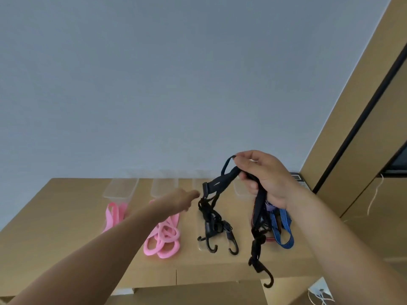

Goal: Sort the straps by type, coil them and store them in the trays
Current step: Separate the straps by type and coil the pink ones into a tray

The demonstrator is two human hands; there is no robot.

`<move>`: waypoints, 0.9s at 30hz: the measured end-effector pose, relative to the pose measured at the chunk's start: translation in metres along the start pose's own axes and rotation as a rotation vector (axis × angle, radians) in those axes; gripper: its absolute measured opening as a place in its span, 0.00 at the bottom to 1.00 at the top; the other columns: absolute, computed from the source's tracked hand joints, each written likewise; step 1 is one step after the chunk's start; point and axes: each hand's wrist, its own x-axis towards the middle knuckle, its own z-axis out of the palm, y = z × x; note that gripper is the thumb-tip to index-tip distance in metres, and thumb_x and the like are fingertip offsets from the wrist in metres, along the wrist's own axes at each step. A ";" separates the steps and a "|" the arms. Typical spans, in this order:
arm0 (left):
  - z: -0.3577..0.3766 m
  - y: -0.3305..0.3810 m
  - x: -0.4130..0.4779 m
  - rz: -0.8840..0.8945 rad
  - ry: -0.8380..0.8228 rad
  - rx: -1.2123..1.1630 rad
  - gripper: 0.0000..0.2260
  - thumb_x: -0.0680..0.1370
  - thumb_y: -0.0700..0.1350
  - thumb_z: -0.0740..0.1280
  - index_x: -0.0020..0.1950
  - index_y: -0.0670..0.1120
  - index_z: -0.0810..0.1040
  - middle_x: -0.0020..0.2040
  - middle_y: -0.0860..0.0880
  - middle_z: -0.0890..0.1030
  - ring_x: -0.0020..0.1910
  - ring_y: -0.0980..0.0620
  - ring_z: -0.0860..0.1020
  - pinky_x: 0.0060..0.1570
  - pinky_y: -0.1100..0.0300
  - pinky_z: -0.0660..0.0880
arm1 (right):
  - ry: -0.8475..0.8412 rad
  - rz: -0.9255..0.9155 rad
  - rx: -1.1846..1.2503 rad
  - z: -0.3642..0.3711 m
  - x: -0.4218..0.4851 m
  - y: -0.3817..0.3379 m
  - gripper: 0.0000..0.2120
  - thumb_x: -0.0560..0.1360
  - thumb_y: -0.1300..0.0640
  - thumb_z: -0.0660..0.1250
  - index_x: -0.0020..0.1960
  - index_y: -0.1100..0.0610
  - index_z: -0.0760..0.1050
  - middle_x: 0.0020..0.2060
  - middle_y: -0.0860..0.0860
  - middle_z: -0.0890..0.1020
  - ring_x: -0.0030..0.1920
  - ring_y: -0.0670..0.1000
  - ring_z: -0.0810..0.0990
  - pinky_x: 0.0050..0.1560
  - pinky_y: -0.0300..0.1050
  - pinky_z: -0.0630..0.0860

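The right hand grips a black hooked strap above the right end of the wooden table. One of the strap's hooks dangles past the table's front edge. The left hand, fingers stretched out and blurred, reaches toward the strap's buckle end above the table's middle. Four clear trays stand in a row on the table. Pink straps lie in the two toward its left end, then black hooked straps, then a blue striped strap nearest its right end.

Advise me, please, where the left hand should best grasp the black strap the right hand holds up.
Probably pinch the black strap on its flat band beside the buckle, coming from the left: that stretch slopes free below the right hand, nearest the left hand.
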 end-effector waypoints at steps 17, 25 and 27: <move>0.014 0.077 -0.033 0.513 0.168 -0.564 0.10 0.69 0.45 0.58 0.45 0.43 0.74 0.32 0.47 0.73 0.33 0.49 0.73 0.44 0.50 0.72 | -0.062 -0.041 -0.591 -0.014 0.000 -0.057 0.15 0.70 0.62 0.76 0.53 0.54 0.76 0.44 0.57 0.84 0.24 0.47 0.74 0.31 0.41 0.71; 0.051 0.067 -0.050 0.504 -0.172 -0.956 0.27 0.77 0.67 0.50 0.42 0.50 0.79 0.52 0.45 0.82 0.56 0.43 0.79 0.58 0.44 0.70 | -0.033 -0.105 -0.197 0.019 0.001 -0.063 0.16 0.69 0.69 0.75 0.54 0.60 0.76 0.54 0.57 0.79 0.30 0.50 0.81 0.24 0.37 0.69; 0.056 0.067 -0.055 0.512 -0.274 -0.973 0.29 0.75 0.69 0.56 0.51 0.44 0.80 0.61 0.41 0.81 0.64 0.41 0.77 0.65 0.43 0.71 | -0.030 -0.132 -0.123 0.023 0.005 -0.065 0.15 0.69 0.70 0.74 0.53 0.60 0.76 0.55 0.57 0.79 0.30 0.50 0.81 0.26 0.38 0.70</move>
